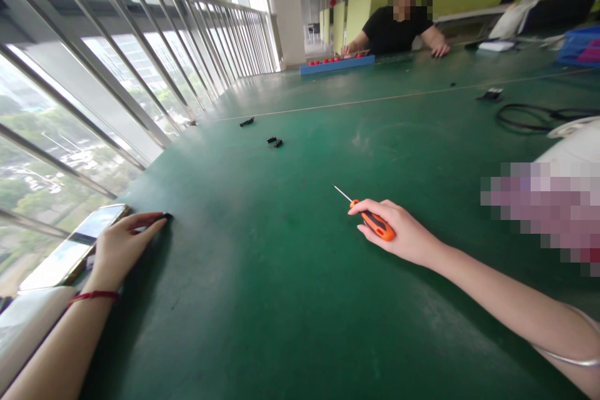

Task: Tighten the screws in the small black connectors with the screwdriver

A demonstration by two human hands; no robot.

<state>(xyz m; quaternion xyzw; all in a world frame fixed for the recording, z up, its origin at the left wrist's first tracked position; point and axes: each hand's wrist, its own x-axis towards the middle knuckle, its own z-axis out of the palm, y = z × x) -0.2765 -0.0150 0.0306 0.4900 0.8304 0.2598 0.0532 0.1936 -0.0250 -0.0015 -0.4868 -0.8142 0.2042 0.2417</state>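
My right hand (398, 225) is closed around the orange and black handle of a screwdriver (380, 227), its thin metal shaft pointing up and left over the green tabletop (281, 275). At the left, beside the railing, my left hand (122, 240) pinches a small black piece (165, 217) between thumb and fingertips, close to the table surface. Most of that piece is hidden by the fingers, so its kind cannot be made out. A smartphone (49, 265) with a lit screen lies just left of this hand.
Small black parts (275, 142) and another black piece (247, 121) lie farther back. A metal railing (140, 19) runs along the left edge. Across the table sits a person (398, 31) behind a blue tray (337, 65). At right are a black cable (525, 119) and a blue basket (579, 47).
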